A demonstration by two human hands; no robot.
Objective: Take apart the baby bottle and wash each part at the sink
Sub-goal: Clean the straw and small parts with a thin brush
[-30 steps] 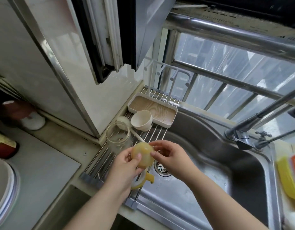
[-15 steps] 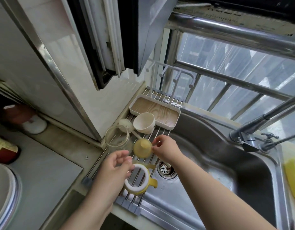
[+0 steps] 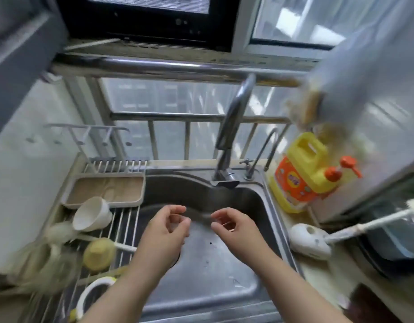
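Observation:
The bottle's parts lie on the wire drying rack (image 3: 129, 220) left of the sink. A yellow domed cap (image 3: 98, 252) rests mid-rack, and a white collar ring with yellow handles (image 3: 94, 292) sits at the rack's near end. The clear glass bottle body (image 3: 49, 271) is blurred at the far left. My left hand (image 3: 168, 227) and my right hand (image 3: 234, 227) hover side by side over the steel sink basin (image 3: 213, 276). Both have loosely curled, parted fingers, and I see nothing held in them. The whole view is motion-blurred.
A tall faucet (image 3: 234, 122) arches over the sink's back edge. A white cup (image 3: 91, 216) and a beige tray (image 3: 105, 190) sit on the rack's far end. On the right counter are a yellow dish-soap jug (image 3: 304, 173) and a white bottle brush (image 3: 364, 224).
The view has swung right toward the sink's middle. My right hand let go of the yellow cap and my left hand the collar ring, both on the rack; both hands moved over the basin.

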